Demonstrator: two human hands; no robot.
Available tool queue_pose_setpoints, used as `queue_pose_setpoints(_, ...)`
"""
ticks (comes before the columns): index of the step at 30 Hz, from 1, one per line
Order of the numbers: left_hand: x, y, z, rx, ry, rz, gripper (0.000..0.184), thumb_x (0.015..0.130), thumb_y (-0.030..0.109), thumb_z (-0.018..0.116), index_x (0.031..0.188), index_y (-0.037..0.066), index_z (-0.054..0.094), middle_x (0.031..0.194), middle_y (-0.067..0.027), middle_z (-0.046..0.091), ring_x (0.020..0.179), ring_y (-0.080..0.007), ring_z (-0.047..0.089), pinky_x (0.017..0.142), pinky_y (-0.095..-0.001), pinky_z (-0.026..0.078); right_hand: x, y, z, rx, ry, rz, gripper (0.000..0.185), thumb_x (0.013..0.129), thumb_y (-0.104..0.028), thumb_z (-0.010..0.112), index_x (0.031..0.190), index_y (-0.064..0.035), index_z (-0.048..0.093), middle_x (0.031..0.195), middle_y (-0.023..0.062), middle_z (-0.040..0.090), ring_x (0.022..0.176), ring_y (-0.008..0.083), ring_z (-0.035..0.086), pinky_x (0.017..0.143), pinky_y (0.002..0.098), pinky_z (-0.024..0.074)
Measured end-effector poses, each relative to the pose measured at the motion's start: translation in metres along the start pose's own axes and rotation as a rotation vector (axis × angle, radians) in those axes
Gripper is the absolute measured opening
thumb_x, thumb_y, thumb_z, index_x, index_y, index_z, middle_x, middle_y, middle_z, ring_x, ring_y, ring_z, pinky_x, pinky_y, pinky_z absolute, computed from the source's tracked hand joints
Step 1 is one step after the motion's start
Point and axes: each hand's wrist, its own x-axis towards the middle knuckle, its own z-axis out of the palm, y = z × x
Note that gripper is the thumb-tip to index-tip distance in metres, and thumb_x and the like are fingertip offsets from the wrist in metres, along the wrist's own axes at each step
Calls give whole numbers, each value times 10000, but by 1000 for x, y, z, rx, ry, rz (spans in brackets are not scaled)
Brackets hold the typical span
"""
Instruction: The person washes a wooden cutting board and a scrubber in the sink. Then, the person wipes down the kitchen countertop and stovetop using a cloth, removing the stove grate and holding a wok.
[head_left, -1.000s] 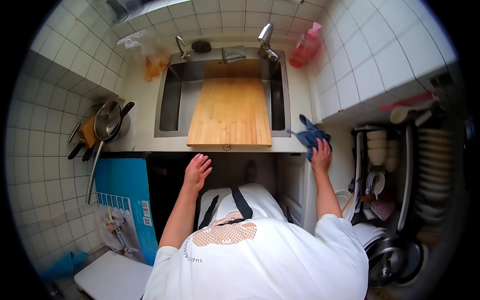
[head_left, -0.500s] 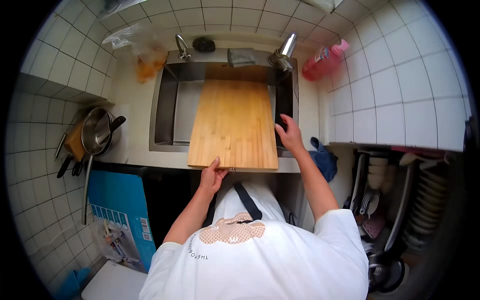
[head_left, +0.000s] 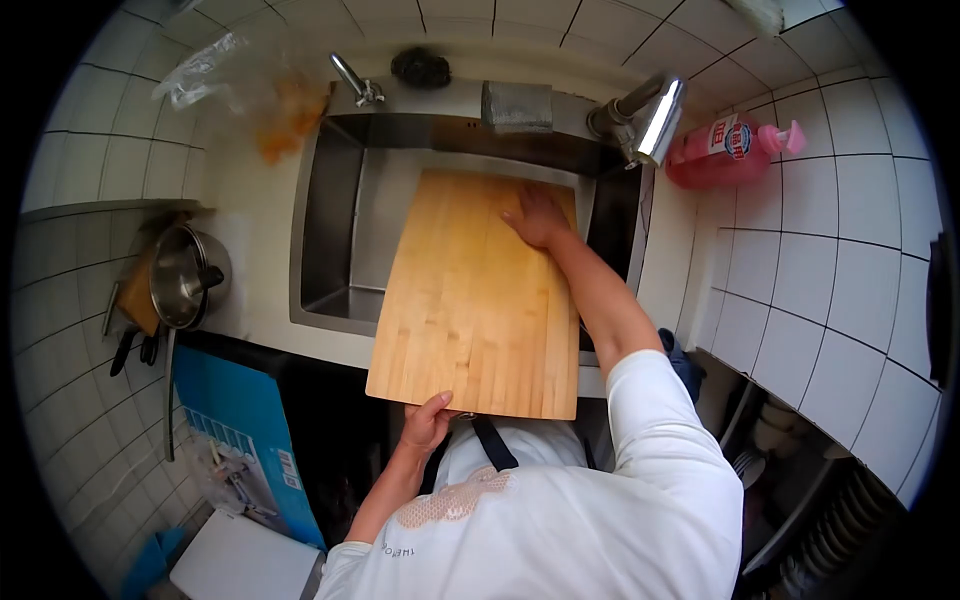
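Observation:
A large wooden cutting board [head_left: 470, 290] lies tilted across the steel sink [head_left: 330, 285], its near end sticking out over the counter's front edge. My left hand [head_left: 426, 424] grips the near edge of the board, thumb on top and fingers underneath, where they are mostly hidden. Flat on the board's far right part rests my right hand [head_left: 538, 216], its fingers spread toward the far edge. Behind the board stand the main faucet [head_left: 635, 120] and a smaller tap [head_left: 358, 82].
A pink pump bottle [head_left: 720, 152] stands right of the faucet. On the sink's back ledge are a grey sponge-like pad [head_left: 517, 107] and a dark scrubber [head_left: 420, 68]. A steel pot [head_left: 185, 280] sits left, a plastic bag [head_left: 285, 110] back left. Dishes fill the lower right rack.
My right hand has moved from beside the board onto its far right surface. The board has come nearer to me, and the camera view has shifted.

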Motion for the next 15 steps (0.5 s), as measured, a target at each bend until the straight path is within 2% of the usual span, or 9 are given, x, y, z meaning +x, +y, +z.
queue_pose_setpoints(2,1,-1,0,-135,-94,-27,457,787,30,512,1223,-8,378,1098,-153,546,906,-286,611,700,-395,559,-32,-16,3,-83,-69,40,718,835,-511,442,1326,-4,312,1400,180,275,1303,301,249,1072,391,194)
queue_pose_setpoints(4,1,0,-5,-122,-117,-52,466,782,26,505,1227,-8,372,1102,-154,541,913,-290,607,714,-405,555,-73,-36,7,-90,-84,-75,718,843,-502,429,1343,-7,286,1425,164,230,1322,283,211,1082,381,162)
queue_pose_setpoints(7,7,1,-17,-81,-178,-83,487,768,22,502,1234,-8,364,1106,-156,533,944,-297,593,735,-414,549,-111,-56,-3,-27,-69,-46,718,842,-489,435,1349,-6,275,1427,162,226,1322,279,212,1084,377,152)
queue_pose_setpoints(8,7,-1,-22,-53,-206,-97,500,759,20,505,1236,-7,361,1106,-158,530,967,-299,583,742,-414,548,-100,-49,-2,-29,-72,-43,718,842,-489,435,1349,-6,275,1427,162,226,1322,279,212,1084,377,152)
queue_pose_setpoints(10,0,5,-11,-54,-177,-73,507,751,22,509,1236,-7,365,1116,-155,525,988,-299,571,758,-414,539,-46,-18,-3,-62,-80,141,719,840,-483,439,1346,2,276,1425,169,227,1321,287,208,1083,377,159)
queue_pose_setpoints(12,3,1,-11,-62,-131,-44,514,744,24,513,1236,-6,368,1125,-152,519,1010,-299,560,774,-414,530,-4,14,3,-77,14,204,717,835,-480,451,1331,14,296,1414,183,244,1319,298,209,1084,374,163)
queue_pose_setpoints(15,-1,-11,-25,-48,-80,33,522,737,25,515,1237,-4,371,1146,-138,508,1014,-294,553,800,-419,509,-6,23,12,-78,61,163,721,829,-473,464,1335,11,289,1411,191,244,1314,307,215,1081,373,173)
